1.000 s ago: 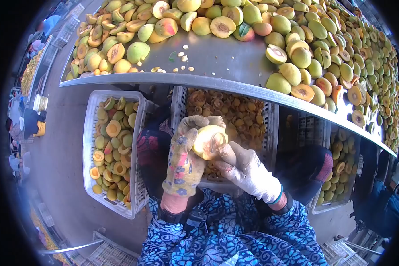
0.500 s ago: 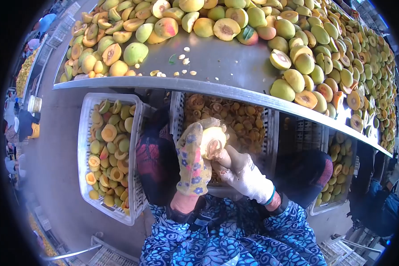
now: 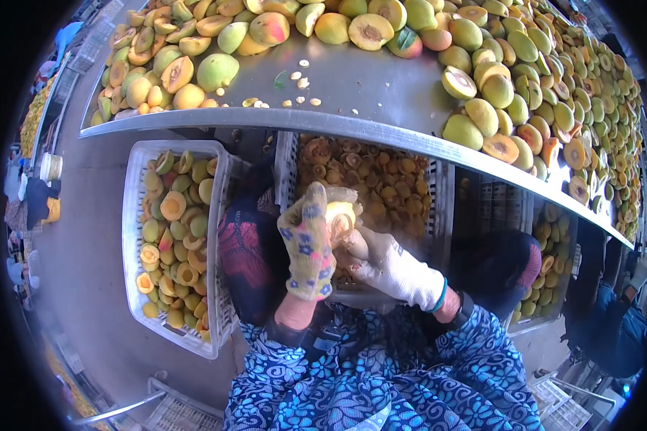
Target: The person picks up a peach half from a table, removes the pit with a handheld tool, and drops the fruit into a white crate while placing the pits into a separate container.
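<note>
My left hand (image 3: 307, 248), in a flowered glove, is closed round a halved peach (image 3: 341, 215) with its cut side toward my right hand. My right hand (image 3: 402, 271), in a white glove with brown-stained fingertips, is closed and presses at the peach's cut face. Whatever its fingers grip is hidden. Both hands are over a white crate (image 3: 286, 169) of brownish pits and scraps (image 3: 381, 183), between my knees.
A metal table (image 3: 381, 79) ahead carries heaps of halved peaches (image 3: 521, 93), a leaf and several pale kernels. To the left stands a white crate (image 3: 131, 237) of pitted halves; another crate of peaches (image 3: 543, 287) is at right. A co-worker's sleeve (image 3: 615, 327) shows far right.
Both hands have shifted slightly up and left with the peach, and my left fingers are more raised. My right hand stays against the cut face. The whole view has moved a little.
</note>
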### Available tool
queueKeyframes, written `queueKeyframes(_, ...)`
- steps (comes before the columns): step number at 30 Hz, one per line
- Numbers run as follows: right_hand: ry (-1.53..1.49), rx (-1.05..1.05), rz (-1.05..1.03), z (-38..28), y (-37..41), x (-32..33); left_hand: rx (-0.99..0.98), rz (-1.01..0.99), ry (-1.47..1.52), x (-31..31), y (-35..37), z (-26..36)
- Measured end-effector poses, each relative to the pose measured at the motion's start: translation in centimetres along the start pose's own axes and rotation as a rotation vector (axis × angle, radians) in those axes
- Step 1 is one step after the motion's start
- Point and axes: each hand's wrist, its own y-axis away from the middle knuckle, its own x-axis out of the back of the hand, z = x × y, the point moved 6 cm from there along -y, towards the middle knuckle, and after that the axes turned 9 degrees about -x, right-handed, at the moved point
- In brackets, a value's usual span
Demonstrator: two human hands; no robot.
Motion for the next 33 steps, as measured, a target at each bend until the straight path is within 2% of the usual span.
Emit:
queueKeyframes(5,0.08,-0.085,0.003,1.5,-0.7,-0.5,0.008,0.103,-0.038,0.3,-0.1,-1.2)
queueKeyframes(8,-0.064,-0.076,-0.004,1.8,-1.0,-1.0,-0.093,0.152,-0.001,0.4,-0.1,-1.2)
queueKeyframes(11,-0.024,-0.031,0.012,1.5,-0.5,-0.8,-0.052,0.109,-0.048,0.4,0.0,-1.1)
queueKeyframes(15,0.013,-0.124,-0.017,2.8,-0.4,-0.8,0.068,0.07,-0.147,0.6,-0.5,-1.8)
queueKeyframes(17,-0.191,0.001,-0.093,1.5,0.0,-1.1,-0.028,0.02,-0.12,-0.3,-0.4,-0.7)
queueKeyframes(19,-0.213,-0.043,-0.09,1.8,0.1,-1.4,-0.052,0.04,-0.095,-0.4,0.1,-0.7)
queueKeyframes(21,-0.19,0.003,-0.018,1.6,0.4,-1.3,-0.084,0.012,-0.097,-0.5,0.2,-0.6)
queueKeyframes(22,-0.189,0.0,-0.016,1.5,0.8,-0.8,-0.095,-0.063,-0.103,-0.6,0.0,-0.5)
queueKeyframes(24,-0.517,-0.244,-0.305,0.7,2.0,-1.6,-0.066,-0.108,-0.122,-0.8,0.1,-0.2)
queueKeyframes(28,-0.597,-0.161,-0.373,-0.6,2.2,-1.3,0.025,-0.264,-0.125,-1.7,-0.2,0.0)
queueKeyframes(30,-0.837,-0.471,-0.549,0.8,3.2,-2.4,-0.005,-0.328,-0.169,-1.9,-0.4,0.0)
queueKeyframes(33,-0.866,-0.548,-0.571,1.7,3.9,-2.5,-0.032,-0.417,-0.215,-2.2,-0.6,0.0)
